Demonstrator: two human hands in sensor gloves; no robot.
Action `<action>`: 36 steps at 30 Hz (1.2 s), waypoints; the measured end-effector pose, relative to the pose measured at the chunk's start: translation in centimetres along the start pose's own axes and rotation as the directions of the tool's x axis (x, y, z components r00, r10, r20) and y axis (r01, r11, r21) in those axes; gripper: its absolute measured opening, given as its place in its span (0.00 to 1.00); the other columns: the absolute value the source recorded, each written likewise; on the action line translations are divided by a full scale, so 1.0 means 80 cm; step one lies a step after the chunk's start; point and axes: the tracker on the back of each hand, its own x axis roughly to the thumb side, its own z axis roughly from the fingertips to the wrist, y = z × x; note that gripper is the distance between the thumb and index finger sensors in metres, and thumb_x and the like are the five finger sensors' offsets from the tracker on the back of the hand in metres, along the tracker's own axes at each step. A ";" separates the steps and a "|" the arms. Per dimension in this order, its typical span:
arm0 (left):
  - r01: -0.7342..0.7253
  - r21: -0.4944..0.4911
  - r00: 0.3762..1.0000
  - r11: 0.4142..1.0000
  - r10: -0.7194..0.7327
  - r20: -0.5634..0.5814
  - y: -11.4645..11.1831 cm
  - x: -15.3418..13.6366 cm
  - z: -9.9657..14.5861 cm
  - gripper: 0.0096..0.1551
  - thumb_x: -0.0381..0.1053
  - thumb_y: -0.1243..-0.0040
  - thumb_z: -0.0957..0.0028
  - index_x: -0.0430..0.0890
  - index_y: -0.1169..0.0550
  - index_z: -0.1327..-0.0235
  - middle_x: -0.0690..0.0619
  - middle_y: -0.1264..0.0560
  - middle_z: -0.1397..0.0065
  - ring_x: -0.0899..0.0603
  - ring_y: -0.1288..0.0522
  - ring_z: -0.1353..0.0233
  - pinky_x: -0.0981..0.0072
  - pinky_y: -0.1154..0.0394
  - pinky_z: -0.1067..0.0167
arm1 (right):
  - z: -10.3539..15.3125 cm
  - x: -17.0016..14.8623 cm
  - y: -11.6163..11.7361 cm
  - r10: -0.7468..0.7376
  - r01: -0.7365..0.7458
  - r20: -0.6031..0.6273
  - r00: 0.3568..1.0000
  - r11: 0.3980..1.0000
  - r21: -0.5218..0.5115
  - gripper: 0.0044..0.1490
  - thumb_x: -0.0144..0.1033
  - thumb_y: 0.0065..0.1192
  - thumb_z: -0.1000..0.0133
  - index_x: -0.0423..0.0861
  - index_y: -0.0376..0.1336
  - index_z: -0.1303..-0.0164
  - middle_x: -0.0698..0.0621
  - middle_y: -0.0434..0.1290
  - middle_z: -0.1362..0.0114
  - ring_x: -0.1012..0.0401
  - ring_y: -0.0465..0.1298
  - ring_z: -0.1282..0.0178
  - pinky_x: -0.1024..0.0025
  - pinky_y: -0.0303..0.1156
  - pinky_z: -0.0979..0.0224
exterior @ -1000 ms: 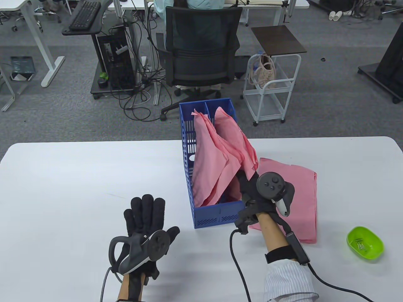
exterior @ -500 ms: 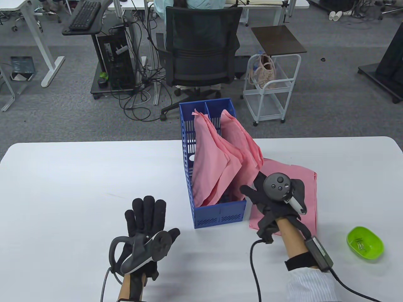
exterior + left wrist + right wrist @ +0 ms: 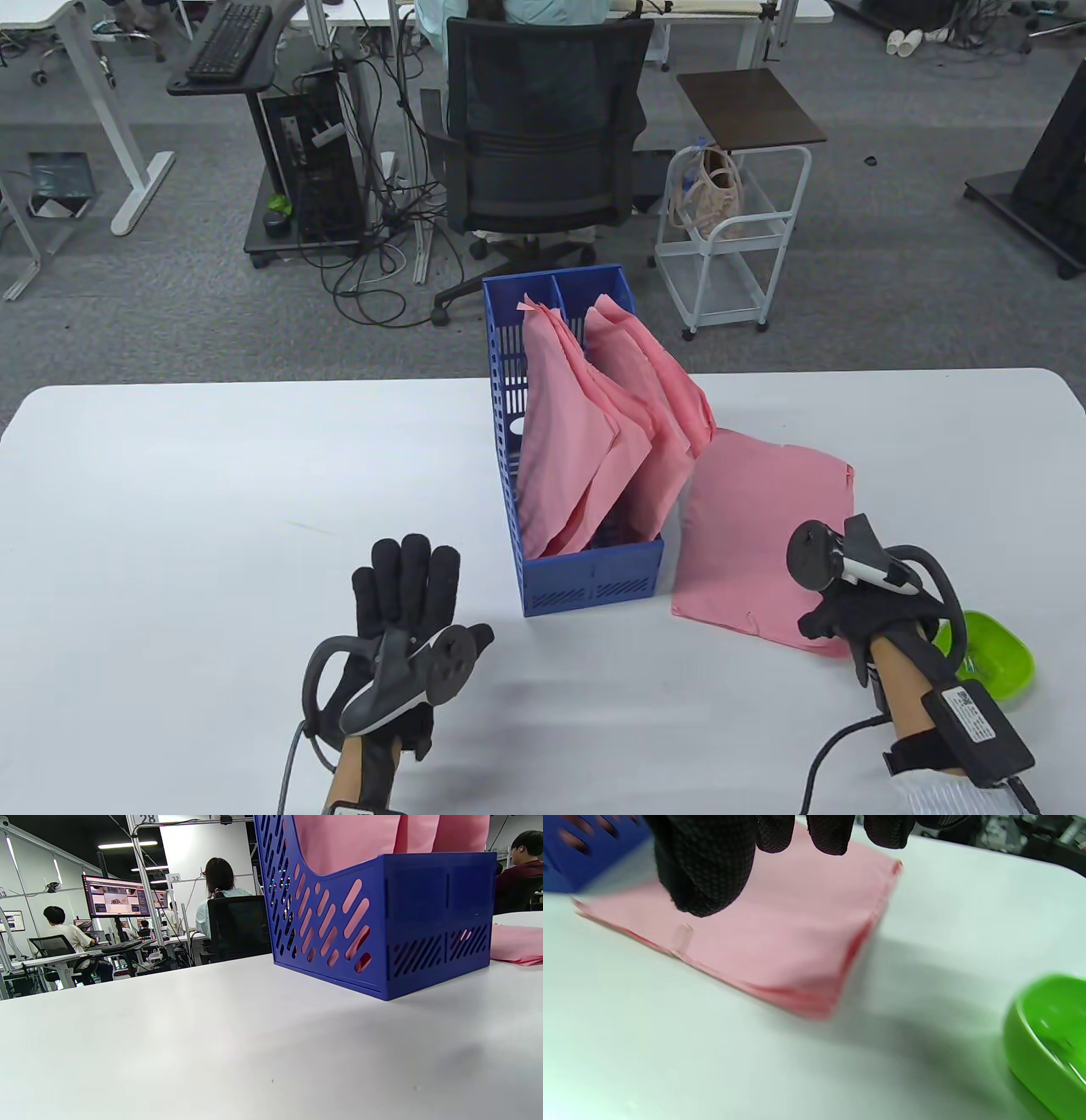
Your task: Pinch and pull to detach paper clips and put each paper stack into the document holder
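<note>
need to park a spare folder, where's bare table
Widest bare patch: the white table left of the blue document holder, beyond the flat left hand. Another lies past the pink paper stack toward the far right corner. Crowded: near right, where right hand, stack and green dish bunch.

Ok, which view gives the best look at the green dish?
The right wrist view: the green dish sits close at the frame's right edge, its rim and inside clear, though cropped. In the table view the green dish is small and partly hidden behind the right hand and its tracker. The left wrist view misses it.
</note>
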 end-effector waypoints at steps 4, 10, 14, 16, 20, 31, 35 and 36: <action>0.003 -0.008 1.000 1.000 -0.003 0.002 -0.001 0.001 0.000 0.55 0.69 0.74 0.43 0.39 0.64 0.12 0.33 0.67 0.13 0.23 0.70 0.19 0.31 0.67 0.26 | -0.015 -0.013 0.022 -0.006 0.009 -0.052 0.999 0.999 0.050 0.47 0.40 0.59 0.39 0.56 0.40 0.14 0.41 0.40 0.07 0.35 0.41 0.10 0.36 0.41 0.13; 0.021 -0.026 1.000 0.999 -0.021 0.007 -0.002 0.004 -0.001 0.55 0.69 0.74 0.43 0.39 0.64 0.13 0.33 0.67 0.13 0.23 0.70 0.19 0.31 0.67 0.26 | -0.035 -0.015 0.045 0.048 -0.030 -0.104 0.993 0.985 0.170 0.52 0.42 0.60 0.41 0.59 0.35 0.15 0.45 0.34 0.08 0.35 0.37 0.10 0.36 0.38 0.13; 0.031 -0.033 0.999 0.999 -0.031 0.006 -0.002 0.005 -0.001 0.54 0.69 0.74 0.43 0.39 0.64 0.13 0.33 0.67 0.13 0.23 0.70 0.19 0.31 0.66 0.26 | -0.041 -0.011 0.055 0.052 -0.033 -0.107 0.993 0.986 0.165 0.51 0.40 0.61 0.41 0.59 0.35 0.17 0.47 0.37 0.09 0.36 0.40 0.10 0.37 0.40 0.13; 0.029 -0.037 1.000 0.999 -0.028 0.007 -0.003 0.006 -0.001 0.55 0.69 0.74 0.43 0.39 0.64 0.13 0.32 0.67 0.13 0.23 0.70 0.19 0.31 0.67 0.26 | -0.041 -0.008 0.056 0.066 -0.049 -0.111 0.992 0.987 0.151 0.50 0.40 0.61 0.41 0.59 0.35 0.18 0.46 0.38 0.10 0.36 0.42 0.10 0.38 0.42 0.13; 0.036 -0.044 0.999 0.998 -0.036 0.012 -0.003 0.008 -0.001 0.55 0.69 0.74 0.43 0.39 0.64 0.13 0.33 0.67 0.13 0.23 0.70 0.19 0.31 0.66 0.26 | -0.037 -0.003 0.059 0.098 -0.086 -0.114 0.989 0.991 0.103 0.48 0.39 0.60 0.42 0.59 0.38 0.20 0.47 0.42 0.11 0.38 0.47 0.10 0.40 0.46 0.14; 0.048 -0.058 0.998 0.997 -0.046 0.029 -0.005 0.015 -0.004 0.55 0.69 0.74 0.43 0.39 0.64 0.12 0.33 0.67 0.13 0.23 0.70 0.19 0.31 0.66 0.26 | -0.028 0.015 0.065 0.176 -0.181 -0.144 0.974 0.983 -0.028 0.33 0.33 0.52 0.36 0.58 0.45 0.24 0.47 0.51 0.14 0.45 0.63 0.16 0.49 0.59 0.17; 0.047 -0.059 0.999 0.997 -0.045 0.029 -0.005 0.014 -0.004 0.54 0.69 0.74 0.43 0.39 0.64 0.13 0.33 0.67 0.13 0.23 0.70 0.19 0.30 0.65 0.26 | -0.020 0.017 0.048 0.184 -0.192 -0.112 0.976 0.979 -0.067 0.31 0.34 0.53 0.38 0.61 0.50 0.25 0.49 0.58 0.15 0.46 0.71 0.22 0.50 0.66 0.22; 0.047 -0.058 0.999 0.997 -0.045 0.028 -0.005 0.013 -0.004 0.54 0.69 0.74 0.43 0.39 0.64 0.12 0.33 0.67 0.13 0.23 0.70 0.19 0.30 0.65 0.26 | -0.016 0.018 0.043 0.181 -0.191 -0.107 0.978 0.977 -0.091 0.30 0.34 0.53 0.38 0.61 0.52 0.25 0.49 0.59 0.15 0.46 0.73 0.24 0.50 0.67 0.23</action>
